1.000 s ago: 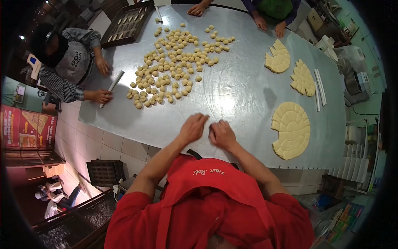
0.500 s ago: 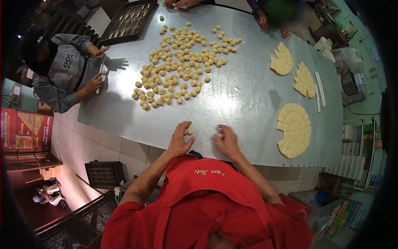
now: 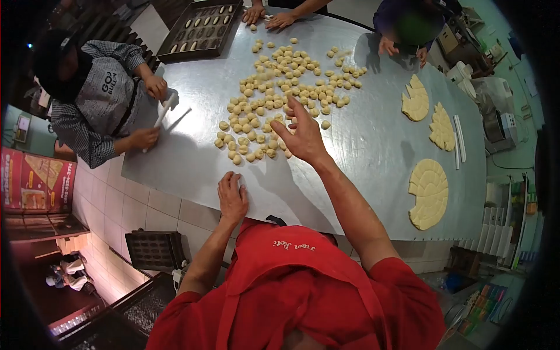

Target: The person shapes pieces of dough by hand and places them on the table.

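My right hand [image 3: 301,135] reaches out over the near edge of a spread of small dough balls [image 3: 274,99] on the metal table [image 3: 192,151]; its fingers are apart and nothing shows in it. My left hand [image 3: 232,196] lies flat on the table's front edge, palm down, and holds nothing. I wear a red apron. Three round scored dough sheets lie to the right: the nearest dough sheet [image 3: 429,193], a middle one [image 3: 442,128] and a far one [image 3: 415,99], each with pieces cut away.
A person in a checked shirt at the left holds a white rolling stick [image 3: 163,114]. Other people's hands [image 3: 268,16] work at the far edge beside a dark tray of shaped pieces [image 3: 201,29]. White strips [image 3: 459,140] lie at the right.
My hands were together rolling dough at the front edge. Now the right hand has stretched forward to the dough balls, and the left hand has slid left and rests flat.
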A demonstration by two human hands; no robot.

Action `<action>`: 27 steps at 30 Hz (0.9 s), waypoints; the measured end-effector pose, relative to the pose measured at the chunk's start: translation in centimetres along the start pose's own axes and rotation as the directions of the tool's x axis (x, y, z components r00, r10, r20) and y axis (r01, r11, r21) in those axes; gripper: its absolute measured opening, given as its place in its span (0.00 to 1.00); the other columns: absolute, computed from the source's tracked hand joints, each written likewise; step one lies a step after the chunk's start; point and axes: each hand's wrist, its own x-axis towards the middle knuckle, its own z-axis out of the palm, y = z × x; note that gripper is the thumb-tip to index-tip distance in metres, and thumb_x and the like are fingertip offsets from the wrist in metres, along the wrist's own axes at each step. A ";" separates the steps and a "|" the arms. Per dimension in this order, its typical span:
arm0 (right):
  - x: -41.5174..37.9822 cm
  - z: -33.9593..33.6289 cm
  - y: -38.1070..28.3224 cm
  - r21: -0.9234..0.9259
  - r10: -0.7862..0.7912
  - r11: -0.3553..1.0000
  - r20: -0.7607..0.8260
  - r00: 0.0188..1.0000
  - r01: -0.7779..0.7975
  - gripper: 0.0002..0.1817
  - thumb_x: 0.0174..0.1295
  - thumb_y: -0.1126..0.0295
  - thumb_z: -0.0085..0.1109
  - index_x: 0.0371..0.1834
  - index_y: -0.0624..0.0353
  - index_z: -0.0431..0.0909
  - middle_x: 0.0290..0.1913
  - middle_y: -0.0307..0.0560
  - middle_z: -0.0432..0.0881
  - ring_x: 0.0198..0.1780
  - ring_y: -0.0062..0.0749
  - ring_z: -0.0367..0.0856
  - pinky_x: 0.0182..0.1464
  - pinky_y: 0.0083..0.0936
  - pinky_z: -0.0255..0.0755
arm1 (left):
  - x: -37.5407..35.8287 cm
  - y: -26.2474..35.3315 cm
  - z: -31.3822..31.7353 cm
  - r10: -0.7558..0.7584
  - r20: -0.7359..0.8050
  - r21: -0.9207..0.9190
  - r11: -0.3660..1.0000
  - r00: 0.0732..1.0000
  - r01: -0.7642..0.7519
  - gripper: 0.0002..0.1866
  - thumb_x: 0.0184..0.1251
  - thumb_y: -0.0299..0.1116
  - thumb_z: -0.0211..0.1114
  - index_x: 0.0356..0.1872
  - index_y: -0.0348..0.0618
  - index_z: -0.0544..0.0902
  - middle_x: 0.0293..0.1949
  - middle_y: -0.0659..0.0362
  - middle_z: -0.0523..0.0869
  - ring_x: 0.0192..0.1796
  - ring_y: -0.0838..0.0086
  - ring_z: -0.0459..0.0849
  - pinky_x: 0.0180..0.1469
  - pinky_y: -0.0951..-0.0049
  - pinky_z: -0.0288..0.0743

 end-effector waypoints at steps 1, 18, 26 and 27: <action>0.4 0.2 0.2 -0.028 -0.028 0.999 0.008 1.000 0.028 0.36 0.68 0.61 0.76 0.75 0.65 0.73 0.63 0.61 0.83 0.58 0.48 0.87 0.53 0.42 0.84 | 0.2 0.1 0.0 -0.011 0.000 0.007 1.000 1.000 0.011 0.23 0.70 0.25 0.66 0.66 0.37 0.78 0.68 0.42 0.76 0.69 0.44 0.75 0.74 0.48 0.68; -25.7 -18.6 22.6 -0.337 0.070 0.514 -0.900 0.430 -0.789 0.28 0.67 0.62 0.70 0.66 0.66 0.79 0.62 0.64 0.80 0.71 0.64 0.71 0.74 0.54 0.67 | 0.5 0.0 0.0 -0.023 0.146 0.045 0.999 0.989 0.016 0.23 0.73 0.29 0.65 0.67 0.40 0.79 0.74 0.44 0.71 0.75 0.45 0.67 0.77 0.44 0.59; -19.4 -32.2 25.0 0.335 0.465 0.217 -0.861 -0.205 -0.917 0.29 0.68 0.50 0.71 0.58 0.67 0.85 0.54 0.63 0.88 0.50 0.60 0.88 0.57 0.51 0.83 | 0.6 -0.4 0.7 -0.030 0.083 0.046 0.999 0.996 0.027 0.22 0.71 0.27 0.66 0.66 0.40 0.79 0.71 0.46 0.73 0.74 0.47 0.68 0.77 0.46 0.60; -20.8 -32.3 28.1 0.240 0.447 0.452 -0.894 -0.014 -0.859 0.27 0.67 0.51 0.74 0.54 0.67 0.85 0.50 0.60 0.89 0.47 0.56 0.88 0.57 0.49 0.83 | 0.5 -0.1 0.9 -0.049 0.074 0.026 0.999 0.996 0.047 0.22 0.71 0.26 0.66 0.65 0.40 0.79 0.70 0.46 0.74 0.73 0.48 0.70 0.77 0.47 0.60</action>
